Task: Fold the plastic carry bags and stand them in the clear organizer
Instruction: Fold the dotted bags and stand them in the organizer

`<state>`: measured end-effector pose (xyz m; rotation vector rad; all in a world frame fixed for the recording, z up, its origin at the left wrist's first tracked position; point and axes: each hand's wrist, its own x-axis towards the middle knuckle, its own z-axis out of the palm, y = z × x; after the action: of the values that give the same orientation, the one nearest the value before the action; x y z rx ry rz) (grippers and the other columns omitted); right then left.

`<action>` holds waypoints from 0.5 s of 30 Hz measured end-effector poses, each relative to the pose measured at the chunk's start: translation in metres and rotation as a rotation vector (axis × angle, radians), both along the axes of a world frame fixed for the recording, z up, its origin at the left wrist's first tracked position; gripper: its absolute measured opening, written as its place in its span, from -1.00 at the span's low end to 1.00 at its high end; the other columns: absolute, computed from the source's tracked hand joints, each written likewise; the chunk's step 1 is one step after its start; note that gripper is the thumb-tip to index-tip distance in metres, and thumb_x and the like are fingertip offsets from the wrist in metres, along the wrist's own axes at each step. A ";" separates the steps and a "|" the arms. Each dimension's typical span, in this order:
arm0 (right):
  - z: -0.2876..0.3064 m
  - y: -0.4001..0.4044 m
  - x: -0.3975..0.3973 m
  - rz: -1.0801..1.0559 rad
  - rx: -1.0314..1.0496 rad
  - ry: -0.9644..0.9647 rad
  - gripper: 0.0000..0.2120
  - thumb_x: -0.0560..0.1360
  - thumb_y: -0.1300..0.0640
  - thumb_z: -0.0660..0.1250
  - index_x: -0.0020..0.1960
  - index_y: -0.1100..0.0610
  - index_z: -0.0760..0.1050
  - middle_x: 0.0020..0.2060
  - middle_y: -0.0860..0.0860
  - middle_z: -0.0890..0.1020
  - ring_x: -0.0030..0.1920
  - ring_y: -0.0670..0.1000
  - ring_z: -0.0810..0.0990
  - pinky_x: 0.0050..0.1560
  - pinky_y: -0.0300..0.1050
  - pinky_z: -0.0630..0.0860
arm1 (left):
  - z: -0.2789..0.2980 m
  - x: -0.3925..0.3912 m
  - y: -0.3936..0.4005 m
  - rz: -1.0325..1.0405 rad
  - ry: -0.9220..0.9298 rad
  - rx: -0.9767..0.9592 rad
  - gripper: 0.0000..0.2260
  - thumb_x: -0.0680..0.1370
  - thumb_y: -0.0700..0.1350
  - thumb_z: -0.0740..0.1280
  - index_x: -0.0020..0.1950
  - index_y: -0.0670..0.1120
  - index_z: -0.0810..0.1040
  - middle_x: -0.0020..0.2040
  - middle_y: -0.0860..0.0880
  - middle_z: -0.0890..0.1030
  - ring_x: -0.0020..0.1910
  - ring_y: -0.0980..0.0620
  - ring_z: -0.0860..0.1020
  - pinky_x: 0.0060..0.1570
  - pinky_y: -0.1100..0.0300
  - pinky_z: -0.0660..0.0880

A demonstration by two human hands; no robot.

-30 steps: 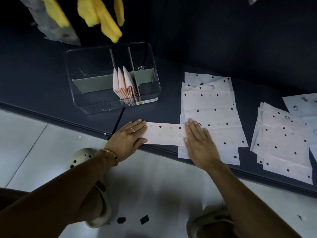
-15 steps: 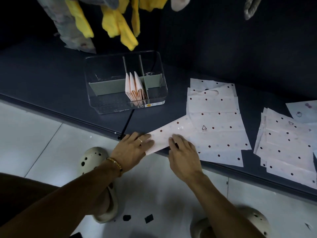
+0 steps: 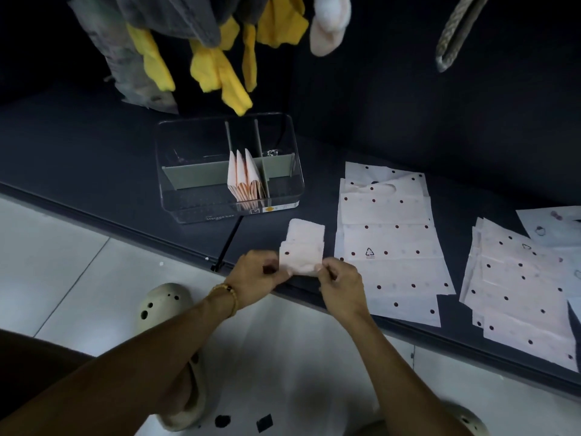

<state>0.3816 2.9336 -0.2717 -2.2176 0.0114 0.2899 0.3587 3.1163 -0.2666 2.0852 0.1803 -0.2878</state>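
The dark counter carries a flat stack of dotted plastic bags at the right and, further back, the clear organizer with three folded bags standing upright in its middle compartment. At the counter's near edge lies a small folded bag — the left hand and right hand each pinch a lower corner of it, each grip clamped on the plastic.
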 end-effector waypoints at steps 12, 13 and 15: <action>-0.005 0.019 0.025 -0.083 -0.244 0.024 -0.91 0.54 0.11 0.32 -0.14 0.05 0.55 -0.19 -0.03 0.67 -0.18 0.01 0.61 -0.06 -0.10 0.56 | -0.010 0.019 -0.016 0.101 0.111 0.448 -0.80 0.51 0.00 0.32 -0.25 -0.06 0.59 -0.17 -0.02 0.66 -0.23 -0.02 0.58 -0.17 0.10 0.59; -0.006 0.020 0.026 -0.062 -0.264 0.002 -0.89 0.55 0.11 0.31 -0.16 0.05 0.52 -0.21 -0.02 0.66 -0.19 0.03 0.61 -0.09 -0.09 0.55 | -0.010 0.018 -0.017 0.114 0.114 0.492 -0.81 0.48 0.03 0.34 -0.20 -0.05 0.62 -0.16 0.00 0.66 -0.24 -0.01 0.58 -0.20 0.13 0.58; -0.008 0.022 0.027 -0.019 -0.333 -0.040 -0.86 0.56 0.11 0.29 -0.18 0.04 0.44 -0.23 -0.01 0.64 -0.20 0.06 0.59 -0.18 -0.13 0.49 | -0.010 0.017 -0.017 0.128 0.092 0.600 -0.82 0.44 0.08 0.35 -0.18 -0.01 0.59 -0.18 0.02 0.63 -0.25 0.01 0.55 -0.27 0.19 0.50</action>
<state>0.4083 2.9560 -0.2795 -2.5517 0.0631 0.2461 0.3752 3.0989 -0.2765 2.6385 0.5034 -0.2733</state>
